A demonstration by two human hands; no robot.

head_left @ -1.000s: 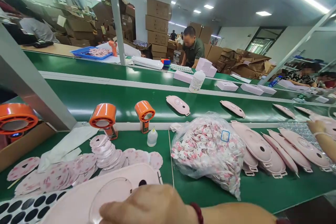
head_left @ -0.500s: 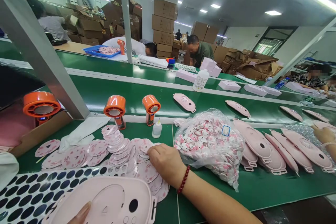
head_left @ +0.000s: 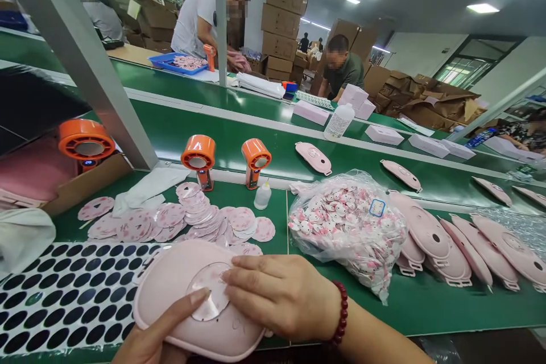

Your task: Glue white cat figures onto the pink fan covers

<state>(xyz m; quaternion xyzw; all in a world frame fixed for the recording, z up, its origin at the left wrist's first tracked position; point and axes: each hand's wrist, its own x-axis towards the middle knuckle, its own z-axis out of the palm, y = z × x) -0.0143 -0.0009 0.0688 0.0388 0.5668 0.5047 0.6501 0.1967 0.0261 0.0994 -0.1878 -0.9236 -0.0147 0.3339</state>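
A pink oval plastic shell [head_left: 170, 278] is tilted towards me at the front of the bench. My left hand [head_left: 160, 330] grips its near edge, with the thumb lying on top. On the shell's face sits a thin round printed disc [head_left: 209, 310], clear and pinkish. The fingers of my right hand [head_left: 285, 296] are held together on the disc's right edge, and my left thumb touches its left part. Behind the shell spreads a heap of similar printed discs [head_left: 205, 222]. The undersides of the shell and of my left fingers are hidden.
A sheet of black ovals [head_left: 60, 296] lies at left. Orange handheld fans [head_left: 198, 153] and a small bottle [head_left: 263, 196] stand behind the discs. At right are a bag of printed pieces [head_left: 345, 227] and stacked pink shells [head_left: 460, 239]. More shells lie on the green conveyor [head_left: 239, 125]; people work beyond.
My right hand has come from the disc heap to the shell with a disc. The shell has turned and moved right. A person across the line has straightened up.
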